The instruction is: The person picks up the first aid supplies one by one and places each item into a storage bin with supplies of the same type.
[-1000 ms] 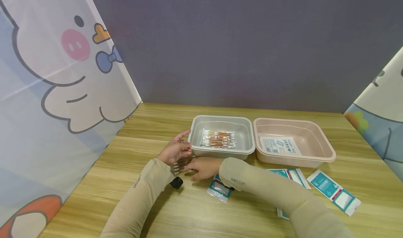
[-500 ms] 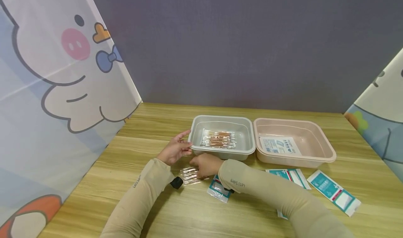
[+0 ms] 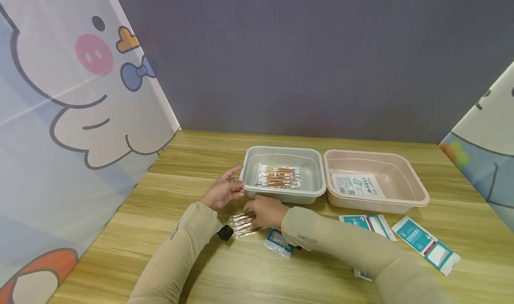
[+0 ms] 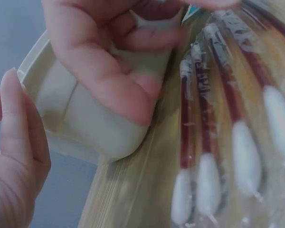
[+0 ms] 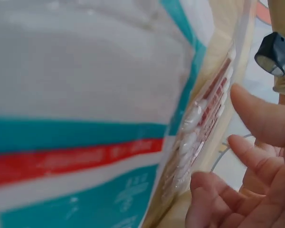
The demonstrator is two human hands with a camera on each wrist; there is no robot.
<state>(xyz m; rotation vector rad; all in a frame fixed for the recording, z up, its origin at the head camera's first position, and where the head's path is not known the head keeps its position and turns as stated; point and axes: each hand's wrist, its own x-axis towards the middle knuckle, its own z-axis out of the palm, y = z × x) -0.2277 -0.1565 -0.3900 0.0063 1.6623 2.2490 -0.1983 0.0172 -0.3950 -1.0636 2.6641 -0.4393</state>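
Observation:
My left hand (image 3: 221, 191) is at the left front corner of a grey plastic basin (image 3: 311, 161), fingers mostly straight and touching its rim. Inside the basin lie several clear-wrapped cotton swabs (image 3: 278, 177). In front of it, on the table, is another group of clear-wrapped cotton swabs (image 3: 241, 226) with brown sticks; their white tips (image 4: 209, 185) show close up in the left wrist view. My right hand (image 3: 268, 211) bends over the right end of these swabs. Its thumb and fingers stand apart with nothing between them in the right wrist view.
A pink basin (image 3: 393, 174) containing a white-and-blue printed packet (image 3: 357, 185) adjoins the grey one. Teal-and-white packets lie on the wooden table: one (image 3: 279, 245) below my right wrist, another (image 3: 426, 245) at the right, others partly under my right forearm. A grey wall (image 3: 305, 63) stands behind.
My right hand has shifted right and back off the swabs it covered, leaving them a little further right on the table in plain sight. My left hand stays at the basin corner.

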